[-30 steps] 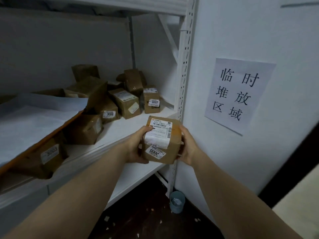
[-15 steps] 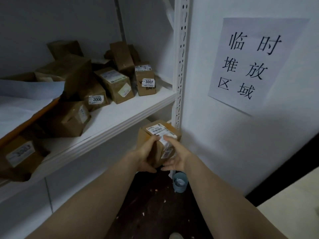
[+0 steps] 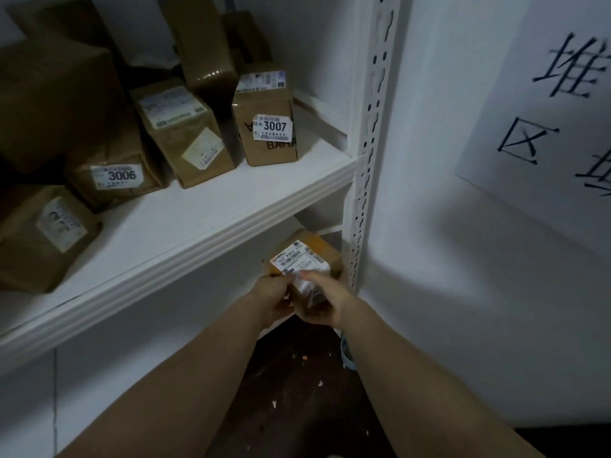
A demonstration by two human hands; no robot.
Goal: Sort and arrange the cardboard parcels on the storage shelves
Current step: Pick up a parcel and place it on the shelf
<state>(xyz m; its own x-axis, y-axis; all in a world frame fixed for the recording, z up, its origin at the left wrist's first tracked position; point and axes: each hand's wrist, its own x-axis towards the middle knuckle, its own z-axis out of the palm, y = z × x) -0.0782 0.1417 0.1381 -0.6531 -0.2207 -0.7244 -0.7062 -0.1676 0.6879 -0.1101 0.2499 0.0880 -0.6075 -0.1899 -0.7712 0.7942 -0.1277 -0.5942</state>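
Note:
A small cardboard parcel with a white shipping label sits low, under the upper white shelf, close to the perforated upright post. My left hand grips its left side and my right hand grips its right front, thumb over the label. Whether the parcel rests on the lower shelf I cannot tell. On the upper shelf stand several brown parcels, among them one labelled 3007 and one labelled 3006.
A white wall with a paper sign in black characters fills the right. Dark floor with paper scraps lies below. A pale blue cup stands by the post's foot, partly behind my right arm.
Both hands carried the parcel down from in front of the upper shelf to below it, toward the post. The view moved closer and lower.

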